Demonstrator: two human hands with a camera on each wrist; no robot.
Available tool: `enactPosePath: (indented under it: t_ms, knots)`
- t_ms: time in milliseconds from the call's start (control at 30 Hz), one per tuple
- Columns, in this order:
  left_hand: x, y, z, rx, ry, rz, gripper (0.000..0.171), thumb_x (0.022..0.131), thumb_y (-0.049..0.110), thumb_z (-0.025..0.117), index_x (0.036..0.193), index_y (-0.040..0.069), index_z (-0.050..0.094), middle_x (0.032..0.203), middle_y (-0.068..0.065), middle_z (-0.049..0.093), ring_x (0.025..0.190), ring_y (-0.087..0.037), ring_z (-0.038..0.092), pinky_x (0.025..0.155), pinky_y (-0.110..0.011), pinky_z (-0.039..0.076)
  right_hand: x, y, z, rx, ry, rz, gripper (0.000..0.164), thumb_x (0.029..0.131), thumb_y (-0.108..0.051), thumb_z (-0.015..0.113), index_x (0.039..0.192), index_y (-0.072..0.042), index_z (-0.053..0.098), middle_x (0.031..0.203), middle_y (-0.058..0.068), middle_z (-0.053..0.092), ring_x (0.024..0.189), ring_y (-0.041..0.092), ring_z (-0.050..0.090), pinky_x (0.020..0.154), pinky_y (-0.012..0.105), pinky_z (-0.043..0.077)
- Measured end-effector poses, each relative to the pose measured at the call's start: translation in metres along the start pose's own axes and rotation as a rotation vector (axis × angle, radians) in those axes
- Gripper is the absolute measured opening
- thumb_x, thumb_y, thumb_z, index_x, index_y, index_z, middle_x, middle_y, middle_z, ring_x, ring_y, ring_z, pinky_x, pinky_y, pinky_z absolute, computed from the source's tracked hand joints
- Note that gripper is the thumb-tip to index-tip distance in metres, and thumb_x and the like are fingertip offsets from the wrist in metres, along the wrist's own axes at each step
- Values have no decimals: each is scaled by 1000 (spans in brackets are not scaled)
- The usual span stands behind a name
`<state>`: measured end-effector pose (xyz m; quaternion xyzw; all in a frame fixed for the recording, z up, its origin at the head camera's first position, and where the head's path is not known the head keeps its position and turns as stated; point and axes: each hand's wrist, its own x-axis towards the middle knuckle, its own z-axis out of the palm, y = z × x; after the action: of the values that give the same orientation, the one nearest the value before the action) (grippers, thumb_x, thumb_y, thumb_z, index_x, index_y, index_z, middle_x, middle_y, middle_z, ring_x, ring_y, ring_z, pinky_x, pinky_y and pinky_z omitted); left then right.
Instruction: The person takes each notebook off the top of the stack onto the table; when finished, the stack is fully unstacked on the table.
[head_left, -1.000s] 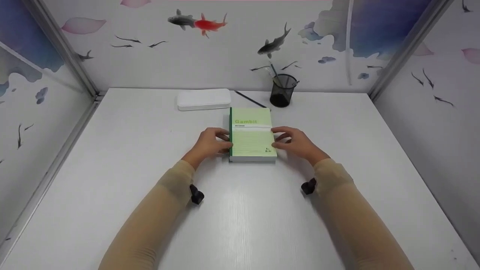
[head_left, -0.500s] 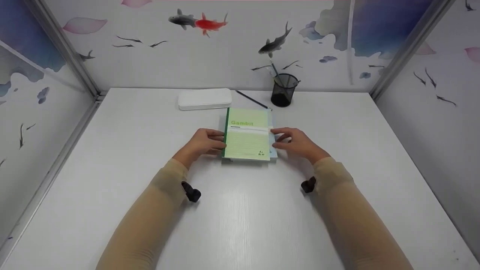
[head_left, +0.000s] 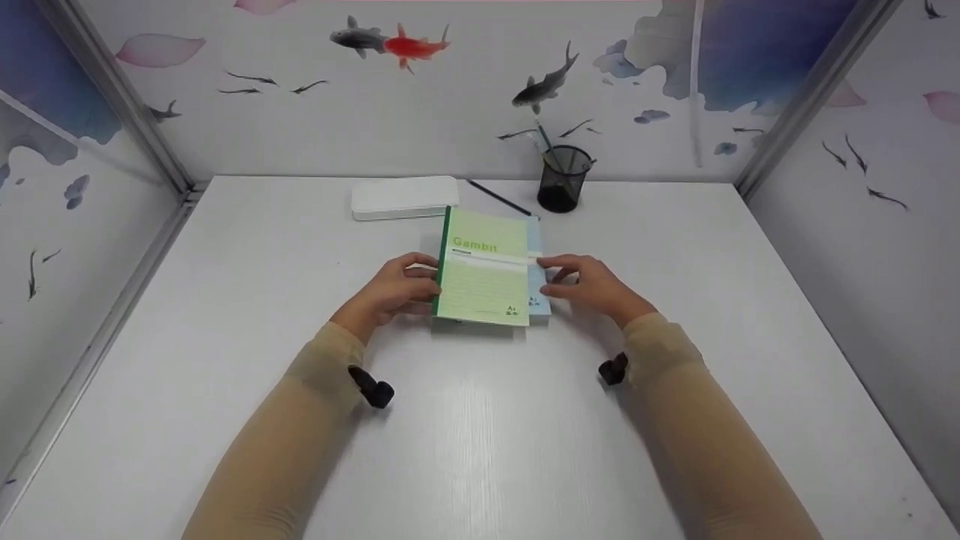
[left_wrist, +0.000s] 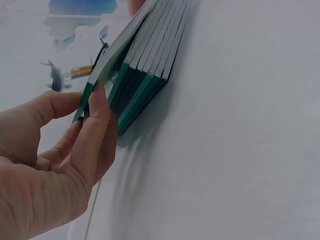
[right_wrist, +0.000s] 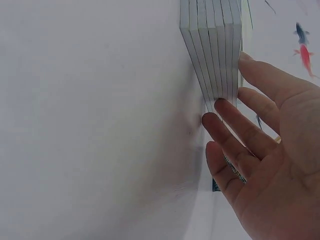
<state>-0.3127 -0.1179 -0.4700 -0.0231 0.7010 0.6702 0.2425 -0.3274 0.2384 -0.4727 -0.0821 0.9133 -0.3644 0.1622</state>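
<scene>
White fish-printed walls (head_left: 337, 135) enclose a white tabletop (head_left: 480, 450). Leftmost, the left hand (head_left: 388, 291) pinches the dark-green spine (head_left: 445, 232) of a pale-green paper notebook (head_left: 484, 281); a white rounded case (head_left: 405, 199) lies behind. That notebook tilts, spine side raised, over a blue-topped notebook stack (head_left: 535, 236). Beyond are a thin black pencil (head_left: 501, 198) and round black mesh cup (head_left: 560, 189); the right hand (head_left: 592, 285), fingers apart, touches the stack's right edge.

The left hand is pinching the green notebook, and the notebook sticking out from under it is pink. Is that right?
Not quite: the notebook sticking out from under it is light blue, not pink, as the head view shows. The left hand is indeed pinching the green notebook.
</scene>
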Motion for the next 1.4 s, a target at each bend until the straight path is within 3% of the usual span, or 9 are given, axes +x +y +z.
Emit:
enactPosePath:
  t_ms: [233, 567, 700, 900, 1033, 1200, 1300, 1400]
  knots:
    - [-12, 1, -23, -35, 51, -12, 53, 92, 2, 65, 142, 15, 51, 138, -11, 64, 100, -20, 75, 78, -36, 65, 0, 0, 0, -24, -2, -42, 57, 95, -33, 76, 149, -31, 57, 145, 3, 57, 130, 28, 52, 111, 50, 43]
    - [-38, -1, -74, -41, 122, 2, 56, 94, 2, 64, 145, 16, 46, 145, -9, 58, 97, -16, 74, 74, -31, 64, -2, 3, 0, -7, -2, -43, 57, 95, -32, 76, 148, -30, 57, 148, 2, 55, 132, 27, 51, 111, 51, 44]
    - [-49, -6, -91, -48, 173, -25, 56, 94, 1, 63, 144, 16, 44, 143, -7, 56, 94, -14, 74, 76, -31, 63, -2, 2, 1, -12, -14, -62, 58, 95, -34, 76, 149, -29, 56, 151, 0, 54, 134, 26, 51, 112, 50, 44]
    - [-56, -10, -106, -23, 205, -72, 61, 94, 2, 64, 149, 15, 41, 147, -9, 53, 94, -13, 72, 79, -31, 63, -3, 0, 0, -15, -4, -58, 57, 96, -32, 75, 149, -30, 56, 151, 0, 54, 133, 26, 50, 114, 50, 43]
    - [-55, -11, -109, 8, 187, -106, 66, 94, 3, 68, 153, 14, 40, 152, -12, 51, 96, -12, 72, 79, -31, 63, -3, 0, 0, -19, -3, -54, 57, 96, -32, 75, 150, -30, 56, 150, 0, 55, 133, 26, 51, 113, 49, 44]
    - [-56, -11, -109, 105, 181, -112, 71, 93, 7, 74, 156, 12, 40, 154, -15, 50, 100, -12, 73, 84, -32, 63, -2, -1, 0, -8, 1, -56, 56, 96, -30, 75, 149, -30, 56, 149, -1, 55, 132, 24, 52, 111, 48, 44]
    - [-57, -12, -109, 252, 212, -80, 68, 92, 10, 76, 153, 9, 46, 148, -16, 53, 107, -16, 70, 88, -31, 62, -2, -1, 0, -22, -2, -56, 56, 97, -31, 74, 150, -31, 55, 151, -3, 54, 133, 23, 51, 115, 49, 42]
    - [-55, -14, -107, 463, 232, -40, 64, 91, 12, 77, 149, 7, 50, 139, -17, 58, 110, -23, 66, 88, -30, 62, -3, -1, 1, -33, -8, -49, 57, 98, -31, 73, 151, -32, 53, 153, -3, 53, 135, 23, 50, 117, 50, 41]
